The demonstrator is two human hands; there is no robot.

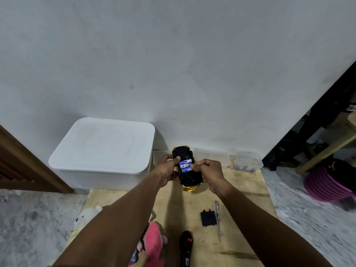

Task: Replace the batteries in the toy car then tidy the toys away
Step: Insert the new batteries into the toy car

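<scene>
The toy car [186,167] lies belly-up near the board's [240,197] far edge, three batteries [185,166] seated. The left hand [167,170] grips its side; right hand's [209,173] pinched fingertips press one battery. Seat each flat before refitting the cover [208,218].

The upturned plastic toy car [186,168] shows a black underside edged in shiny gold-yellow bodywork, and the three cylindrical batteries [185,166] in its bay are blue and white with small red marks. The big lidded plastic storage box [102,149] is plain white against a pale grey-white wall. The plywood board [237,193] is light tan with dark smudges, on mottled grey-white marble floor. The flat battery cover [208,218] is black; the slim screwdriver [218,218] is clear and silvery. The remote control [186,247] is black with red buttons; one plush toy [154,241] is pink, another [86,216] white. The woven basket [325,185] is magenta.
</scene>
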